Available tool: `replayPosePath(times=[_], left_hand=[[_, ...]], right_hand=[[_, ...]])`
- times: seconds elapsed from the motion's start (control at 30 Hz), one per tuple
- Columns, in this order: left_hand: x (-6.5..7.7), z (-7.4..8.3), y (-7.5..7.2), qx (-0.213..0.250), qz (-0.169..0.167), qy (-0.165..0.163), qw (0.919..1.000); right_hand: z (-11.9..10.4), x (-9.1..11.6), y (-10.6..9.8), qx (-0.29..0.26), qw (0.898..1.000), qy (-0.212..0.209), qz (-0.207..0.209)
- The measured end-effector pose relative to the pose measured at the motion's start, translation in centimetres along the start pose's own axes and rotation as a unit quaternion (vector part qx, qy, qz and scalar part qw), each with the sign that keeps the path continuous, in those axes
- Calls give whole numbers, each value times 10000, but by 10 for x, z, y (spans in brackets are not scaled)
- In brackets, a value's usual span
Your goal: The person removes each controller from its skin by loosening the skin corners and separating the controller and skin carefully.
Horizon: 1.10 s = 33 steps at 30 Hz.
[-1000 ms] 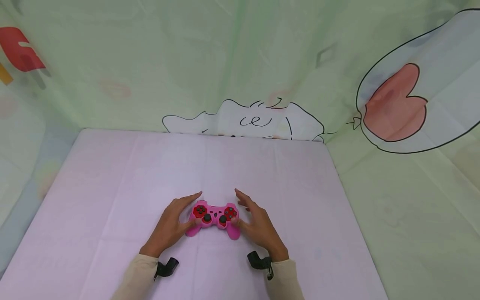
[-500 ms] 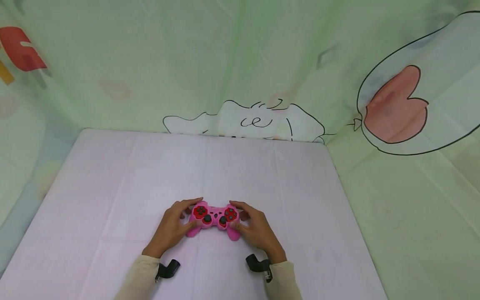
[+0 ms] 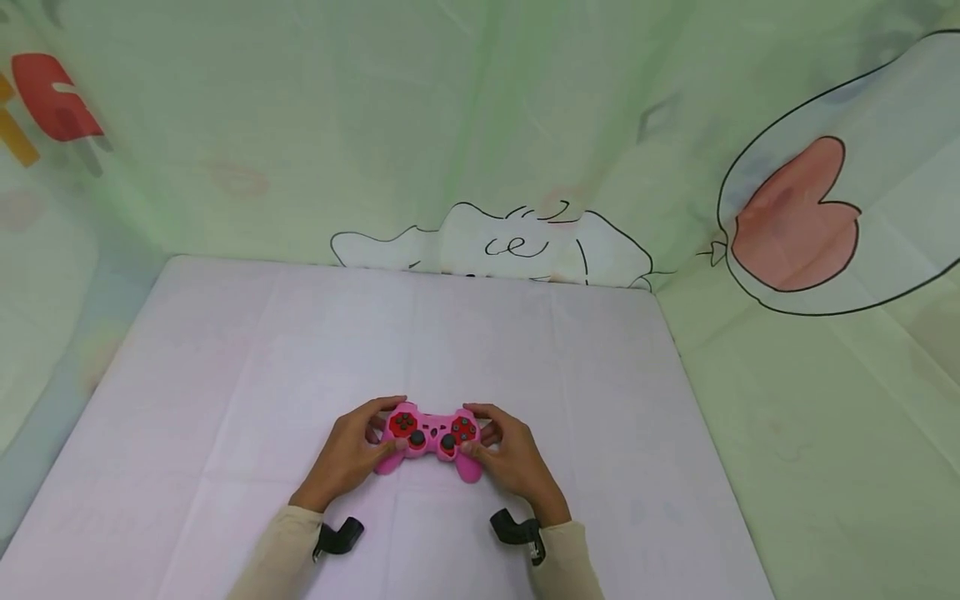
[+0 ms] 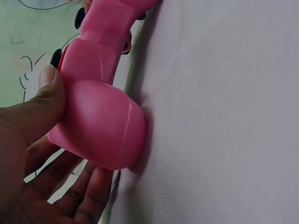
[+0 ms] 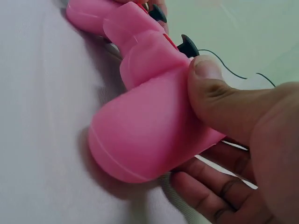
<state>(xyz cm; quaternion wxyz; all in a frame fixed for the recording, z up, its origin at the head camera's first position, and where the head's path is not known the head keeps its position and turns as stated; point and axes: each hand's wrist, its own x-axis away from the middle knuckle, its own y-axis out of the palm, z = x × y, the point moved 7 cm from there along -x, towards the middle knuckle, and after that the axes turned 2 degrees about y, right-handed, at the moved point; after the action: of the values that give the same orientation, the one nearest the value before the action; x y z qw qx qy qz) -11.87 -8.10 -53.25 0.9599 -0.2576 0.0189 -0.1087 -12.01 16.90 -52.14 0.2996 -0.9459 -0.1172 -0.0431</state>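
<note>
Between both hands is a pink game controller (image 3: 433, 431) with red button areas and two black thumbsticks, face up on the table. My left hand (image 3: 350, 454) grips its left side, the thumb near the left stick and the index finger along the top edge. On the other side my right hand (image 3: 516, 458) holds it the same way. In the left wrist view the thumb (image 4: 46, 93) presses the pink shell (image 4: 103, 121), with the other fingers beneath it. The right wrist view shows the right thumb (image 5: 219, 93) on the right grip (image 5: 145, 126).
A white cloth-covered table (image 3: 420, 342) spreads around the controller. Pale green hanging cloth (image 3: 300, 125) with printed drawings stands behind and at the sides. Each wrist carries a black camera mount (image 3: 339, 536).
Both hands have closed in on the controller: the raised index fingers came down to its top edge, and the fingers now curl round its sides. The controller has barely shifted.
</note>
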Motion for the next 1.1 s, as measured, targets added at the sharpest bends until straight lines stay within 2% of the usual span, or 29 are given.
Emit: replayPosePath(times=[0.13, 0.33, 0.6, 0.83, 1.0, 1.1], left_hand=[[0, 3, -2, 105, 166, 67, 9998], [-1, 14, -9, 167, 717, 500, 9960], [1, 27, -15, 92, 1247, 1033, 9868], [5, 30, -13, 22, 1232, 1170, 9855], [6, 28, -15, 29, 1105, 1204, 9865], [5, 26, -16, 102, 964, 1122, 9889]], right_hand=[[-3, 1, -3, -76, 9998, -31, 165], [-11, 2, -8, -32, 9982, -135, 580], [-22, 2, -10, -18, 9914, -771, 1059], [-22, 6, -9, 159, 9887, -893, 1192], [-24, 6, -8, 59, 9902, -996, 976], [-24, 6, -8, -16, 9926, -901, 812]])
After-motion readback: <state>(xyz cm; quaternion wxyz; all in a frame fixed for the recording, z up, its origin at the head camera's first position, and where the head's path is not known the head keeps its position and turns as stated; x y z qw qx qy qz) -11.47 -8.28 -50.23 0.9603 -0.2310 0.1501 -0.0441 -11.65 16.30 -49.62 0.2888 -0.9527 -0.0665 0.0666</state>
